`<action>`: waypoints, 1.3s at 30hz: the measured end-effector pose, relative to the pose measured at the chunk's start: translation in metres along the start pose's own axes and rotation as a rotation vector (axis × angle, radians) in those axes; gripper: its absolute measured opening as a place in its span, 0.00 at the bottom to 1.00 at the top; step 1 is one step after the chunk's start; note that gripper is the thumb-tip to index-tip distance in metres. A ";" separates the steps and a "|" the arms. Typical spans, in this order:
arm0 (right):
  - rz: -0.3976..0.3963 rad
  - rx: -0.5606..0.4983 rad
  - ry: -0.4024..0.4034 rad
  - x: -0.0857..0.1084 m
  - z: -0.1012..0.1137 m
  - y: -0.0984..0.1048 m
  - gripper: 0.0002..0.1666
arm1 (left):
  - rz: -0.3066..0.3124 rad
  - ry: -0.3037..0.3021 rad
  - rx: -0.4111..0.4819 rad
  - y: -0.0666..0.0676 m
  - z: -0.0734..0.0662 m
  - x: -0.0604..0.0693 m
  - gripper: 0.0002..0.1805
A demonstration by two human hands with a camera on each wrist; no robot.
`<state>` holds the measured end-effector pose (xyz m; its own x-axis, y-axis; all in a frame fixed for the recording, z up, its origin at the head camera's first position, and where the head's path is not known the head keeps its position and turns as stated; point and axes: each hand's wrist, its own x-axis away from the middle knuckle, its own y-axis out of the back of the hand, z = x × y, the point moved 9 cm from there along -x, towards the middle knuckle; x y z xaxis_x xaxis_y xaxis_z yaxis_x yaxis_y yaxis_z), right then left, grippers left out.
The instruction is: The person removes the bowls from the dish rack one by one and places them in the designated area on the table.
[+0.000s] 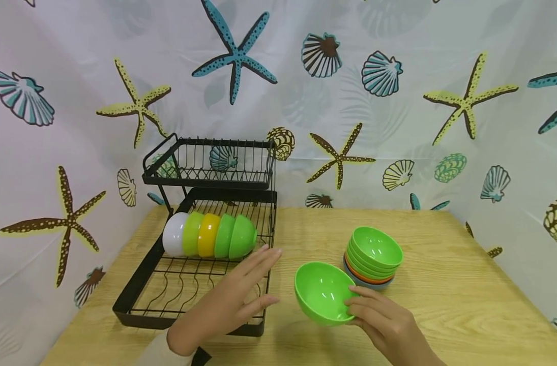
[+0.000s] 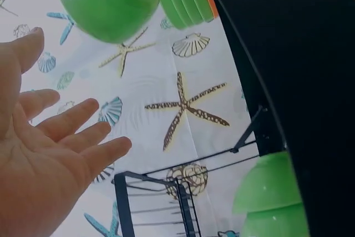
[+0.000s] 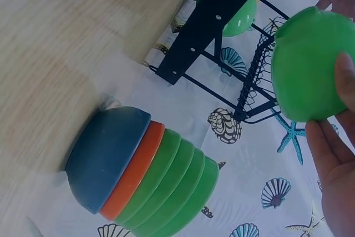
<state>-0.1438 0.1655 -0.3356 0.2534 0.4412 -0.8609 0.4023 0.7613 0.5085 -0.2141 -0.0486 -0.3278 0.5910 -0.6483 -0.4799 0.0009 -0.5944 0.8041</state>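
The right hand (image 1: 384, 324), its grip clamped on a tilted green bowl (image 1: 323, 292), holds it over the tabletop (image 1: 466, 300), well short of the far edge, while the left hand (image 1: 230, 300), grip apart, hovers nearby.

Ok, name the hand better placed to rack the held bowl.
Probably the left hand: it is free and nearer the black rack, while the right hand grips the green bowl farther from it.

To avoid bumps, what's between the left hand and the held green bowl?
Nothing: the head view shows a bare gap between the left hand and held green bowl.
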 end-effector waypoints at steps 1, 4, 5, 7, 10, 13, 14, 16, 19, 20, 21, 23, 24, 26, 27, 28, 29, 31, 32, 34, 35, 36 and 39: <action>-0.005 0.007 -0.002 0.000 -0.001 0.001 0.16 | 0.002 0.022 0.003 0.001 0.004 0.002 0.40; -0.028 0.040 -0.023 0.000 -0.006 0.006 0.18 | -0.001 0.064 0.026 0.005 0.013 0.006 0.39; -0.041 0.053 -0.031 -0.001 -0.008 0.008 0.19 | 0.000 0.073 0.032 0.005 0.015 0.006 0.39; -0.064 0.087 -0.056 -0.001 -0.014 0.014 0.20 | -0.001 0.089 0.049 0.006 0.018 0.008 0.39; -0.100 0.149 -0.089 -0.003 -0.025 0.023 0.22 | 0.001 0.108 0.065 0.006 0.021 0.010 0.39; -0.113 0.214 -0.137 -0.004 -0.041 0.032 0.25 | 0.002 0.122 0.071 0.005 0.024 0.013 0.39; -0.122 0.231 -0.152 -0.004 -0.046 0.035 0.25 | -0.001 0.125 0.069 0.005 0.024 0.014 0.39; -0.133 0.267 -0.192 -0.002 -0.059 0.041 0.25 | 0.004 0.137 0.063 0.004 0.027 0.015 0.39; -0.143 0.323 -0.265 0.003 -0.075 0.049 0.23 | 0.021 0.167 0.055 0.003 0.031 0.019 0.38; -0.141 0.341 -0.291 0.004 -0.079 0.051 0.20 | 0.026 0.175 0.049 0.003 0.033 0.021 0.37; -0.135 0.362 -0.321 0.006 -0.083 0.052 0.15 | 0.033 0.183 0.045 0.003 0.034 0.022 0.37; -0.117 0.397 -0.372 0.010 -0.091 0.055 0.07 | 0.041 0.194 0.041 0.003 0.037 0.025 0.36; -0.107 0.413 -0.392 0.011 -0.094 0.055 0.07 | 0.042 0.199 0.041 0.003 0.038 0.026 0.36; -0.088 0.438 -0.424 0.014 -0.099 0.056 0.15 | 0.044 0.206 0.039 0.004 0.039 0.028 0.36; -0.080 0.447 -0.429 0.015 -0.101 0.055 0.18 | 0.045 0.212 0.044 0.004 0.040 0.029 0.36; -0.073 0.451 -0.429 0.016 -0.103 0.055 0.18 | 0.048 0.219 0.051 0.004 0.041 0.030 0.36; -0.068 0.450 -0.431 0.017 -0.105 0.054 0.18 | 0.050 0.225 0.055 0.004 0.042 0.030 0.36; -0.048 0.449 -0.439 0.018 -0.109 0.052 0.17 | 0.053 0.241 0.066 0.004 0.043 0.031 0.36; -0.038 0.448 -0.438 0.019 -0.111 0.051 0.16 | 0.056 0.248 0.072 0.003 0.044 0.032 0.36; -0.011 0.443 -0.445 0.021 -0.114 0.048 0.15 | 0.064 0.261 0.078 0.002 0.045 0.032 0.35; 0.005 0.442 -0.451 0.022 -0.116 0.046 0.15 | 0.065 0.264 0.080 0.002 0.045 0.033 0.35; 0.021 0.443 -0.451 0.023 -0.116 0.044 0.15 | 0.068 0.266 0.081 0.001 0.045 0.033 0.34; 0.067 0.438 -0.455 0.027 -0.118 0.038 0.15 | 0.075 0.262 0.081 0.000 0.045 0.034 0.33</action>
<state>-0.2257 0.2624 -0.3415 0.6002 0.1621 -0.7832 0.6709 0.4312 0.6034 -0.2309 -0.0917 -0.3602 0.7753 -0.5532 -0.3048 -0.1091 -0.5926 0.7980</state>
